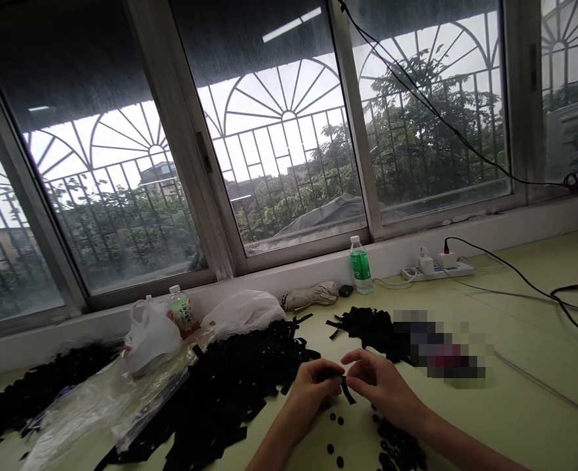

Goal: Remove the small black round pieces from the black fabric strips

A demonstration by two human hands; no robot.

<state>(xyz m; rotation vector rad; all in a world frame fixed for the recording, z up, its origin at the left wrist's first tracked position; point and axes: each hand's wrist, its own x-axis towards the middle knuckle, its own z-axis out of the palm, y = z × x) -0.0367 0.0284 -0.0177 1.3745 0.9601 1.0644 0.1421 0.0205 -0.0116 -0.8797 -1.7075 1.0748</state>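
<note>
Head view: my left hand (313, 391) and right hand (379, 383) close together, pinching black strip (348, 392); long axis runs down toward me, tilted right. Black discs (336, 422) lie below.

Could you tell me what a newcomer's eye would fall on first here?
Probably the arched sunburst window grilles along the top. Below them, on the pale green table, a large heap of black strips spreads left, while the left hand and right hand meet at centre around a black strip.
</note>
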